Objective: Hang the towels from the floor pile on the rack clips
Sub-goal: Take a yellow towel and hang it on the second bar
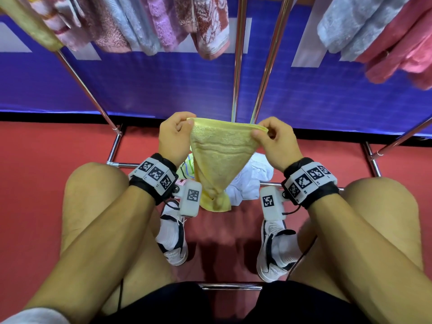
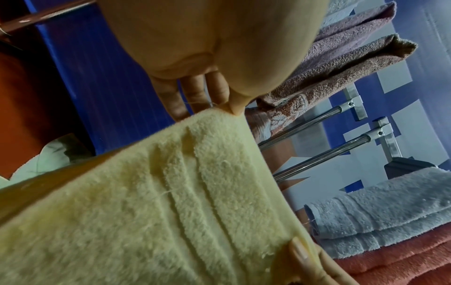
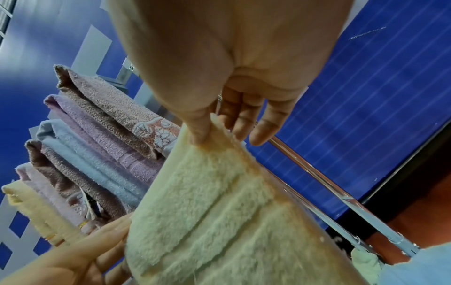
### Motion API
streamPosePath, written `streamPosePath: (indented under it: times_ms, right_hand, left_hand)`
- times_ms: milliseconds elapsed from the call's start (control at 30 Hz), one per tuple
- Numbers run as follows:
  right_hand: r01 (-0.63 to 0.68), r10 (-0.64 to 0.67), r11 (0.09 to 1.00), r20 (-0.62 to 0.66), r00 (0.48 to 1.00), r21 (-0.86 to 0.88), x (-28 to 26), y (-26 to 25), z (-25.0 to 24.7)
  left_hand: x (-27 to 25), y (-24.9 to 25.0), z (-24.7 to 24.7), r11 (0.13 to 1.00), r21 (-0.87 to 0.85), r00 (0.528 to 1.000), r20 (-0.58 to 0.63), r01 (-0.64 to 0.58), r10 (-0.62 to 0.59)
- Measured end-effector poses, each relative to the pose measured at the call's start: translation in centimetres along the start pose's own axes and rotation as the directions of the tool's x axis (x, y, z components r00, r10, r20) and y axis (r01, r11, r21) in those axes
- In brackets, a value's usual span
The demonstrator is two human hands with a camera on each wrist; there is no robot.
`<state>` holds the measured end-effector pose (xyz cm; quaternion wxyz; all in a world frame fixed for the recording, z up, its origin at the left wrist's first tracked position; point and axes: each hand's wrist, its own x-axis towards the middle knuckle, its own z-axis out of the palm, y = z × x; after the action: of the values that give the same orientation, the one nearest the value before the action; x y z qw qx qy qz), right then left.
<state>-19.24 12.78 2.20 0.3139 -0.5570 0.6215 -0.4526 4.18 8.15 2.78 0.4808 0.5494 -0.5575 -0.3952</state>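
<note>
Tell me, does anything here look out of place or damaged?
Nothing stands out. Both hands, left and right, pinch the top corners of the yellow towel, which hangs whole. A few towels lie on the floor beneath, not yet hung.

Red floor (image 1: 58, 141) bearing a small towel pile (image 1: 247, 181) of white and striped cloth, chrome rack base bars (image 1: 114, 148), and two white-and-black sneakers (image 1: 174, 239).
</note>
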Motion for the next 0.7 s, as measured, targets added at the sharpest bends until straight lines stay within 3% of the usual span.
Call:
streamPosePath:
  times_ms: [200, 333, 700]
  right_hand:
    - [0.08, -0.065, 0.987, -0.115, 0.991, 0.137, 0.1, -0.7, 0.4]
    - [0.018, 0.004, 0.992, -0.175, 0.985, 0.122, 0.5, -0.1, 0.7]
    - [0.075, -0.057, 0.994, -0.201, 0.978, 0.084, 0.8, -2.0, 0.3]
  left_hand:
    - [-0.2, 0.7, 0.3, 0.99, -0.087, 0.99, -0.095, -0.115, 0.106]
    - [-0.1, 0.6, 0.6, 0.992, -0.08, 0.988, -0.128, -0.101, 0.091]
    - [0.7, 1.4, 0.6, 0.989, -0.127, 0.981, -0.188, -0.079, 0.054]
